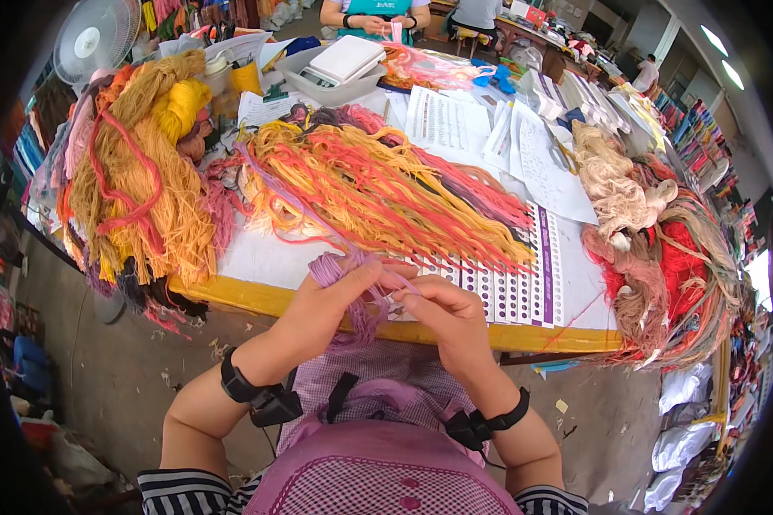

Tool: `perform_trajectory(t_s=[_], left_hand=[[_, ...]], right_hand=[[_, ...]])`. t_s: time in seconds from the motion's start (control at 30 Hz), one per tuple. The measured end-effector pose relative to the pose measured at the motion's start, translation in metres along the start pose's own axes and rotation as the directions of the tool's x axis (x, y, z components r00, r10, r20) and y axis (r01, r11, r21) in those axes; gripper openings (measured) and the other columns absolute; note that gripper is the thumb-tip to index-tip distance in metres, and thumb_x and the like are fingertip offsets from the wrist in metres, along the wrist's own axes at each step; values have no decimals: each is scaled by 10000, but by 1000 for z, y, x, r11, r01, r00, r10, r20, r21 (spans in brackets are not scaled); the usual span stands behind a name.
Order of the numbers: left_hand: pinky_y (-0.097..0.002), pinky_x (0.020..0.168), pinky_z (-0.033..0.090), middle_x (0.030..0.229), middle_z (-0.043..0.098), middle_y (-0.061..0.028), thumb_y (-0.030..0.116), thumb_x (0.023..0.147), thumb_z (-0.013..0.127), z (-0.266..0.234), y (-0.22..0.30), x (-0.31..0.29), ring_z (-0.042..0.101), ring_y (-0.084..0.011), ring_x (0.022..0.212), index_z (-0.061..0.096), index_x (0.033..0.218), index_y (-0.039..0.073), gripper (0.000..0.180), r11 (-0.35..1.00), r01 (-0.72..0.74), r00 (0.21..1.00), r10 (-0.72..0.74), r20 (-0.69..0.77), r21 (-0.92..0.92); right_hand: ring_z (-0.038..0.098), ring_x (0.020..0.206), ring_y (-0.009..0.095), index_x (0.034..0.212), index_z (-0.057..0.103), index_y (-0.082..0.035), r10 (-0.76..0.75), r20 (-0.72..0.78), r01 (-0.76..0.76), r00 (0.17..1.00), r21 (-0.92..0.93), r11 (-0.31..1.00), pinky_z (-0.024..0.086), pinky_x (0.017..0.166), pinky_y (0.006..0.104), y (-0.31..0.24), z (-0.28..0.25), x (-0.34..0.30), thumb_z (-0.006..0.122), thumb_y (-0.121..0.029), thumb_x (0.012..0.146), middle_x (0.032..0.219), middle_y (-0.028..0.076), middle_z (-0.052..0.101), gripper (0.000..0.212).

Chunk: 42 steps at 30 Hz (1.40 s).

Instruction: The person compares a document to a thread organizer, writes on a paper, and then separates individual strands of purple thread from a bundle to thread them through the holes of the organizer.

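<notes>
A hank of lilac embroidery thread (358, 322) hangs from my left hand (335, 296), whose fingers are closed around it above the table's front edge. Close beside it, my right hand (445, 313) pinches lilac strands, its fingertips almost meeting those of the left. From the hank a lilac strand (296, 199) runs up and left over the pile. Just beyond my hands lies a wide spread of yellow, orange and coral threads (361, 193), laid slantwise over white cards with rows of holes (548, 266).
Heaped yellow and tan hanks (167, 189) drape over the left edge; beige and red hanks (636, 232) hang at the right. Behind stand a white scale (346, 60) in a grey bin, printed papers (447, 120) and a fan (96, 39). Across the table, a person in a teal apron (378, 9) handles thread.
</notes>
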<state>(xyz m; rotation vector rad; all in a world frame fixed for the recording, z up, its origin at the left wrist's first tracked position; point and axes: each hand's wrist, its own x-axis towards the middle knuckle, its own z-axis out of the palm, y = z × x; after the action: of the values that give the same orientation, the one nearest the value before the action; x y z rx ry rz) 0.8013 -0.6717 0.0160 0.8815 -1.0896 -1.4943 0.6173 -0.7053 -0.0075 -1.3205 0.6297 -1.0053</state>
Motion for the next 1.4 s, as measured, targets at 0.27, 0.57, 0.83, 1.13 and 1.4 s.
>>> perform_trajectory(t_s=[0.27,0.57,0.83,1.13,1.4], left_hand=[[-232,478,337,673,538,7,308,1006,418,-72,4,-20,454,-57,573,561,844,68,323,725,153,978,-16,206,-671],[-167,538,411,888,672,-56,255,966,542,28,-17,-18,606,-58,687,643,1049,-31,315,985,122,992,-119,34,-123],[-201,710,515,931,675,-77,142,919,605,27,-4,-15,648,-100,774,607,1165,-56,316,957,175,977,-199,-81,-233],[-227,703,524,951,672,-69,170,918,598,26,-5,-17,640,-114,760,629,1130,-50,307,975,107,983,-133,-128,-192],[-210,441,343,606,453,39,159,961,498,-39,10,-31,411,-51,481,523,830,100,146,885,6,972,-115,-205,-466]], right_hand=[[352,568,90,998,538,-41,301,333,-441,893,519,732,322,561,261,-18,-35,-17,447,-243,1000,671,5,447,221],[635,685,161,1118,600,43,394,270,-443,878,153,883,505,684,243,-40,-12,-29,507,-188,978,962,172,687,286],[667,788,200,1140,596,48,322,134,-341,937,163,926,518,753,283,-33,-9,-31,489,-139,980,1046,183,674,268],[633,770,136,1101,609,39,305,149,-318,940,71,945,504,734,247,-30,-6,-29,525,-127,968,1002,136,683,228],[523,791,46,923,591,-44,275,126,-271,953,-43,962,428,699,201,-34,-56,-46,574,-125,941,877,-20,591,85]])
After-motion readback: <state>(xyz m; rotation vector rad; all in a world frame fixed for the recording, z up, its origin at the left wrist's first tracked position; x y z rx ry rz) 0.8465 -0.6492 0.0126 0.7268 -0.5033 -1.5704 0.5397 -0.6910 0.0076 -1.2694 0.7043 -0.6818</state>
